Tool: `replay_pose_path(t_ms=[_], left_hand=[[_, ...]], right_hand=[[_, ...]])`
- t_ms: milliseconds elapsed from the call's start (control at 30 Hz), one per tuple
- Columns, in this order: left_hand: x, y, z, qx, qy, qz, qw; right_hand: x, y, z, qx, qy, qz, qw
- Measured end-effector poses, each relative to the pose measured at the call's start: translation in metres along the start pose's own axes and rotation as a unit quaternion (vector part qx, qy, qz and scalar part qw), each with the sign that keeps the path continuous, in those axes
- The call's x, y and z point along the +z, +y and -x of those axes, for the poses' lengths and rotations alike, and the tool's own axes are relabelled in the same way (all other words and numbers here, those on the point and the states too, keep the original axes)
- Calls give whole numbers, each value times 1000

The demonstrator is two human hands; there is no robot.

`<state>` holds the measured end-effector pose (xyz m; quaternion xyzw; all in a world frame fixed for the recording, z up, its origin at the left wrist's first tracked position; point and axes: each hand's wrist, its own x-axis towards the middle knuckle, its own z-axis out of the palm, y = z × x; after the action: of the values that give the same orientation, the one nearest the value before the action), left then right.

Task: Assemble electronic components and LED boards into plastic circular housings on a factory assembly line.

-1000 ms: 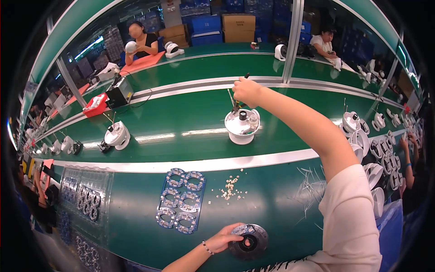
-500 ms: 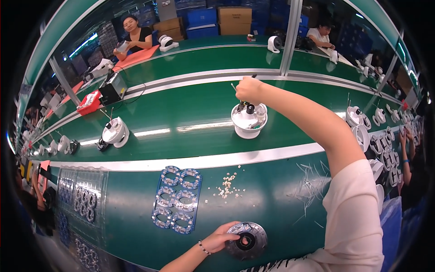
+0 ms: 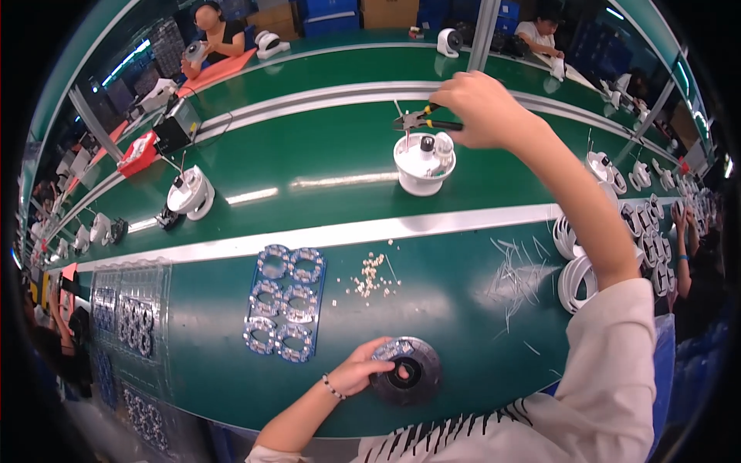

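Note:
My left hand (image 3: pixel 361 370) grips a black disc (image 3: pixel 423 376) with a dark ring at its centre and a piece of circuit board along its rim. That disc is held over the near edge of the green worktable. Out over the belt, my right hand (image 3: pixel 482 108) is closed around diagonal cutters (image 3: pixel 413 121) with black and yellow handles. Their jaws point left, just above a round white housing (image 3: pixel 421 184). Inside the housing are a black cylinder (image 3: pixel 427 144) and a clear part (image 3: pixel 443 147); thin wires rise near the jaws.
On the worktable (image 3: pixel 370 401) lie a panel of ring-shaped blue circuit boards (image 3: pixel 284 302), small white pieces (image 3: pixel 369 278), thin clear strips (image 3: pixel 513 282) and white rings (image 3: pixel 575 285). Another white housing (image 3: pixel 191 193) stands on the belt at left. Co-workers sit across the line.
The cutters have risen from inside the white housing and swung from downward to level, pointing left. My right hand has moved up and right. The left hand still holds the disc; the whole view has shifted.

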<state>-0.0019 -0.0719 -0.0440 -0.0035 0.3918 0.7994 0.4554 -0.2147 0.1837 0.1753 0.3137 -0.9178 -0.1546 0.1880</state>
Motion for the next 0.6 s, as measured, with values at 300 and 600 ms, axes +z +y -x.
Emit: replay_pose_path(t_ms=[300, 600], left_hand=[[-17, -6, 11, 113, 37, 109, 987], [64, 47, -35, 246, 44, 67, 966]], right_hand=[[44, -167, 233, 257, 101, -355, 893], [51, -226, 301, 227, 75, -414, 878]])
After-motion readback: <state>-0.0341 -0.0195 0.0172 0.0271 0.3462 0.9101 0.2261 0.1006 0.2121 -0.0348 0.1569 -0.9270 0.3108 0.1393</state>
